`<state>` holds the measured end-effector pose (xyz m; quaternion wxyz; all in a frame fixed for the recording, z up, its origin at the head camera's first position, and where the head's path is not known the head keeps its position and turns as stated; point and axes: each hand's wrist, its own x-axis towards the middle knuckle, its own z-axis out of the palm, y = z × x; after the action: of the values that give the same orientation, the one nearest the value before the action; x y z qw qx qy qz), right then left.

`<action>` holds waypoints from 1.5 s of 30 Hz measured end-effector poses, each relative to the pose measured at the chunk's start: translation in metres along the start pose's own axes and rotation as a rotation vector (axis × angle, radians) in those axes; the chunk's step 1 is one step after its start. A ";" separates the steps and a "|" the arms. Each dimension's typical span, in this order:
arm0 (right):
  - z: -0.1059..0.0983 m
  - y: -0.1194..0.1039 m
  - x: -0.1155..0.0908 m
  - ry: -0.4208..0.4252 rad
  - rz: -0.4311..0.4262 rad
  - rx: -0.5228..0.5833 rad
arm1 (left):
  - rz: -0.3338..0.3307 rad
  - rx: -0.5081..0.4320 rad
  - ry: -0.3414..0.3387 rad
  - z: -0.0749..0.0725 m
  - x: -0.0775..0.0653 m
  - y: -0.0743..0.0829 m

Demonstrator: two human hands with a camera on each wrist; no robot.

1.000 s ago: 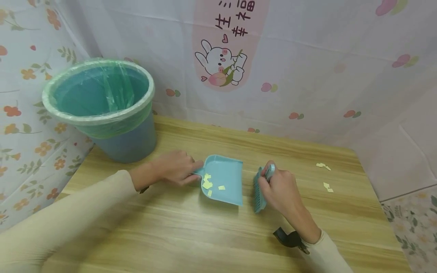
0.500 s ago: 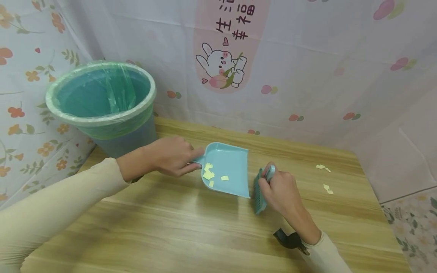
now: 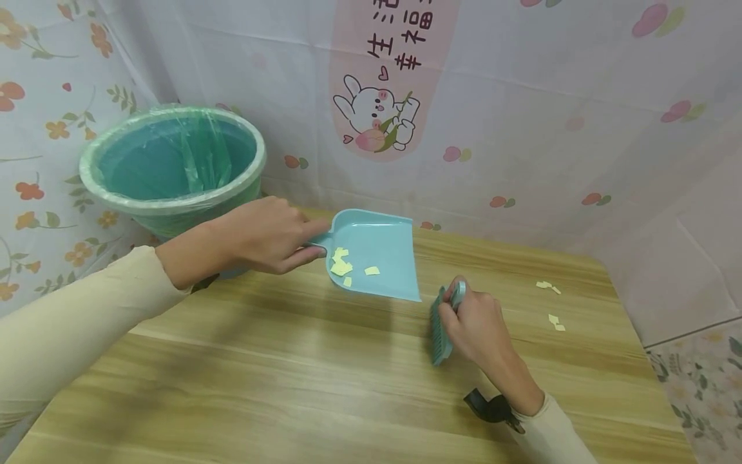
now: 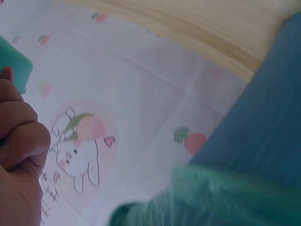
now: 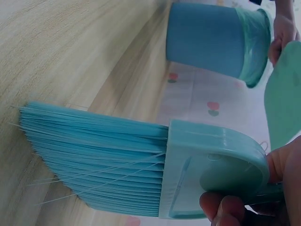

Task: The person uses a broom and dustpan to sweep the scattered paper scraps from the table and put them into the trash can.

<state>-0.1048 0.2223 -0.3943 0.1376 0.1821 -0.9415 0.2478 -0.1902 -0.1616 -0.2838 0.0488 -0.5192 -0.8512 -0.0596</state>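
My left hand (image 3: 261, 237) grips the short handle of a light blue dustpan (image 3: 379, 254), held up off the table with its open edge toward the right. Yellow paper scraps (image 3: 341, 265) lie in the pan, mostly near the handle end. My right hand (image 3: 478, 325) holds a blue hand brush (image 3: 440, 332) by its handle, just right of and below the pan. In the right wrist view the brush's bristles (image 5: 94, 157) point to the left toward the table. The left wrist view shows curled fingers (image 4: 23, 132) and only a corner of the dustpan (image 4: 13, 63).
A blue bin (image 3: 174, 206) lined with a green bag stands at the table's back left, behind the left forearm. More yellow scraps (image 3: 554, 322) lie on the wooden table (image 3: 324, 386) at the right. A printed cloth (image 3: 522, 116) hangs behind.
My left hand has lifted the dustpan off the table, moving it back and slightly left with the scraps still in it. The right hand and brush have stayed nearly still.
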 end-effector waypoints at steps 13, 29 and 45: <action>-0.002 0.003 -0.001 0.012 0.002 0.042 | -0.088 0.095 0.078 -0.037 -0.042 -0.014; -0.002 0.003 -0.002 0.022 -0.018 0.024 | -0.262 0.167 0.174 -0.068 -0.101 -0.046; -0.004 0.001 -0.001 0.023 -0.029 0.030 | -0.451 0.227 0.201 -0.077 -0.156 -0.071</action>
<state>-0.1034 0.2252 -0.3921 0.1492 0.1951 -0.9332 0.2622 -0.1802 -0.3423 -0.2343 0.1766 -0.2992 -0.9374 -0.0243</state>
